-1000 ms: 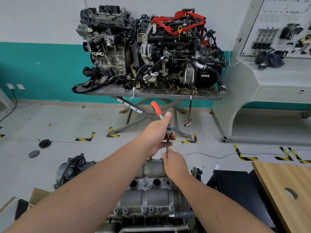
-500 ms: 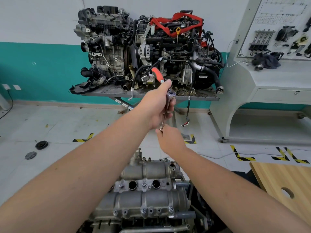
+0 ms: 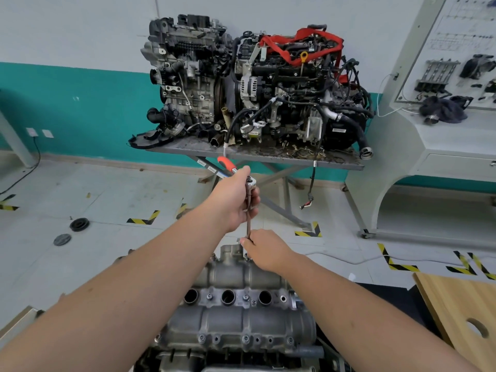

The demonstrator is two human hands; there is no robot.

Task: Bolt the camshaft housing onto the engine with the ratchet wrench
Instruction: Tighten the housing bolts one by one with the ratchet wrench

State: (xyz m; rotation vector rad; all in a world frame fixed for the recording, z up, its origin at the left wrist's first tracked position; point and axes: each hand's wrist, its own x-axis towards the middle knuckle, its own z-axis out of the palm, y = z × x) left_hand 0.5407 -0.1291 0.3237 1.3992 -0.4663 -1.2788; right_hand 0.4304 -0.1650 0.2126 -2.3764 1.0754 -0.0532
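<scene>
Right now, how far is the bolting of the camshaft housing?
Done: camshaft housing sits on the engine, bolts showing along its near edge. In hand: left hand grips the ratchet wrench; right hand guides its extension at the far end. Left: tightness cannot be judged.

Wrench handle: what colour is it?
Orange-red grip on the wrench handle, seen in the head view.

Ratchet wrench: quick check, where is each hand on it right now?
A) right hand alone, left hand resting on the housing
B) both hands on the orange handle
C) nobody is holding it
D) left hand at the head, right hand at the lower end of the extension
D: the left hand wraps the ratchet wrench just below its head, while the right hand pinches the extension's lower end at the far end of the camshaft housing.
</scene>
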